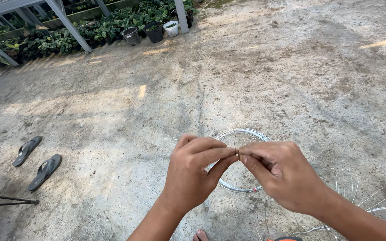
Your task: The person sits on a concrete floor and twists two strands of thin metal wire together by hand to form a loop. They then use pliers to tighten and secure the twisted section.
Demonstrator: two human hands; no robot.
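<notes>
Both hands [237, 172] pinch thin wire [235, 147] above open concrete [269, 67].

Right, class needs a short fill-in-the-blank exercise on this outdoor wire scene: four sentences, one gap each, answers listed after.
1. The left hand and right hand pinch a thin piece of ____ between their fingertips.
2. Under the hands, a coil of wire lies on the ____ ground.
3. A pair of dark ____ lies on the ground at the left.
4. Potted plants stand at the ____ edge of the view.

Missing words: wire; concrete; flip-flops; top
</notes>
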